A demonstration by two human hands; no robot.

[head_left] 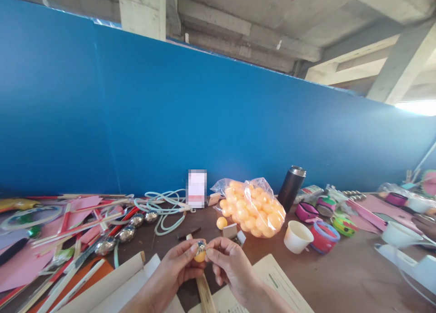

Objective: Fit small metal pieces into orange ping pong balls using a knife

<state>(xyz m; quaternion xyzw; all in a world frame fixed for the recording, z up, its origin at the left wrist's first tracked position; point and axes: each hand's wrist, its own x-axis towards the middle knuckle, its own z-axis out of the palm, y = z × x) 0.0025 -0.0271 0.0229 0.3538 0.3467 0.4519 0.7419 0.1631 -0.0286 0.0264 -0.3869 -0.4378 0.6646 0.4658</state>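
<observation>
Near the front middle of the table, my left hand (175, 264) is closed round a small orange ball (200, 257) with a shiny silver piece (200, 245) on its upper side. The fingertips of my right hand (233, 265) pinch at the ball's right side; anything tiny between them is hidden. Beneath both hands runs the wooden handle of a hammer (205, 295), its dark head (189, 233) just beyond. A small opened box (230, 231) stands behind my right hand. One loose orange ball (221, 223) rests beside a clear bag of orange balls (252, 211).
To the right are a black flask (292, 188), a white cup (298, 236) and colourful small cups (324, 235). Strips, pink sheets (20, 270) and silver balls (127, 233) clutter the left. A pale cord (166, 201) lies before the blue partition (204, 113). An open book (272, 281) lies in front.
</observation>
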